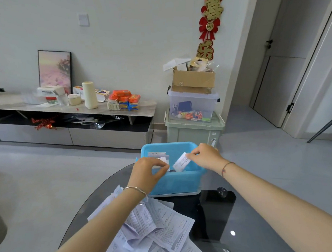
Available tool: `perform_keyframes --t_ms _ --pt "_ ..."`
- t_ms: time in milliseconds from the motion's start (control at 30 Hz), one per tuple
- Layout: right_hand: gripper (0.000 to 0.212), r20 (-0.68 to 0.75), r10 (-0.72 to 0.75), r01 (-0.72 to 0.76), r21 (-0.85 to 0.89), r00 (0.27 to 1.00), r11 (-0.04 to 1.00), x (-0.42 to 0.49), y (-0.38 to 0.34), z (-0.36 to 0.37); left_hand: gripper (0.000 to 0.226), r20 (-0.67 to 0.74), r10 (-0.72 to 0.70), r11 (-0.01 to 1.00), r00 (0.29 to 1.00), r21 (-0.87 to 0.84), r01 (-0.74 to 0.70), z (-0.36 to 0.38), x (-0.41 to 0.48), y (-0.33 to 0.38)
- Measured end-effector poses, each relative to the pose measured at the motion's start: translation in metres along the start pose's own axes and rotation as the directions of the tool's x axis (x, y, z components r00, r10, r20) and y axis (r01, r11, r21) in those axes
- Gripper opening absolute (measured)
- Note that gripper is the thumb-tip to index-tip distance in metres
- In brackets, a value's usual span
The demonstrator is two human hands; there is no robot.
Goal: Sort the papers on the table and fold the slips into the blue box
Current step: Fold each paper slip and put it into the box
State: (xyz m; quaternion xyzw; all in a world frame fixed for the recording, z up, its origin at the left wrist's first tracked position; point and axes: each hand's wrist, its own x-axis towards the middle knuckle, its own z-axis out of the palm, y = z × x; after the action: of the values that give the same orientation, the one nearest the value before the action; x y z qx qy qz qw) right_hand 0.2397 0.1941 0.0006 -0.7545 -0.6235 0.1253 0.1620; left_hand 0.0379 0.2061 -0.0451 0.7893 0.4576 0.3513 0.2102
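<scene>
1. Right hand (204,156) pinches the top end of a folded slip (180,163) between thumb and fingertips, wrist bent down over the blue box (177,182). The slip is tilted, with its lower end already inside.
2. Left hand (146,172), fingers curled and thumb forward, appears to pinch the standing slips (160,155) at the box's left side — probably holding a gap.
3. Step in hand: filing a folded slip. The next move likely calls for a straight push down into the gap, then release.
4. The box sits at the table's (237,229) far edge — unsorted papers (158,230) lie piled toward the near edge, under the left forearm.
</scene>
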Motion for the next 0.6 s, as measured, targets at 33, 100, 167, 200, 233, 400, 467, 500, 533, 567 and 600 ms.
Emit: perform_keyframes --t_ms 33,100,167,200,233,400,467,500,533,567,600 --pt "0.047 0.016 0.006 -0.006 -0.041 1.000 0.999 0.000 0.001 0.004 0.017 -0.008 0.006 1.000 1.000 0.009 -0.006 0.002 -0.001 -0.003" --pt "0.038 0.007 -0.015 0.015 -0.113 1.000 0.993 -0.003 0.002 0.008 0.018 -0.012 0.005 1.000 1.000 0.009 -0.005 0.003 -0.002 -0.004" --pt "0.031 -0.028 -0.057 0.052 -0.175 0.998 0.983 -0.006 0.004 0.009 0.020 -0.020 -0.008 1.000 1.000 0.003 0.008 0.003 -0.001 -0.005" --pt "0.028 -0.045 -0.073 0.063 -0.193 0.996 0.979 -0.008 0.005 0.008 0.021 -0.023 -0.011 1.000 1.000 0.006 0.012 0.003 0.000 -0.006" --pt "0.025 -0.061 -0.079 0.065 -0.191 0.995 0.979 -0.011 0.007 0.007 0.022 -0.024 -0.011 1.000 1.000 0.009 0.011 0.003 -0.001 -0.006" --pt "0.010 -0.227 -0.084 0.089 0.009 0.970 0.996 -0.026 0.021 0.003 0.024 -0.081 0.047 0.999 0.996 -0.022 -0.049 0.004 -0.013 -0.002" --pt "0.005 -0.321 -0.049 0.128 0.230 0.946 0.965 -0.041 0.025 0.007 0.026 -0.122 0.099 0.994 0.988 -0.022 -0.103 0.003 -0.023 0.001" --pt "0.006 -0.349 -0.022 0.147 0.336 0.937 0.930 -0.049 0.026 0.010 0.026 -0.140 0.130 0.991 0.982 -0.017 -0.134 0.003 -0.028 0.002" --pt "0.008 -0.357 0.008 0.152 0.417 0.934 0.896 -0.061 0.029 0.016 0.026 -0.137 0.157 0.987 0.978 -0.013 -0.160 0.002 -0.036 0.004" --pt "0.008 -0.349 0.033 0.144 0.470 0.937 0.871 -0.069 0.030 0.022 0.025 -0.122 0.173 0.984 0.977 -0.007 -0.175 0.001 -0.041 0.004" --pt "0.007 -0.318 0.060 0.117 0.509 0.946 0.853 -0.082 0.032 0.030 0.024 -0.084 0.186 0.982 0.979 0.001 -0.186 0.002 -0.050 0.006"
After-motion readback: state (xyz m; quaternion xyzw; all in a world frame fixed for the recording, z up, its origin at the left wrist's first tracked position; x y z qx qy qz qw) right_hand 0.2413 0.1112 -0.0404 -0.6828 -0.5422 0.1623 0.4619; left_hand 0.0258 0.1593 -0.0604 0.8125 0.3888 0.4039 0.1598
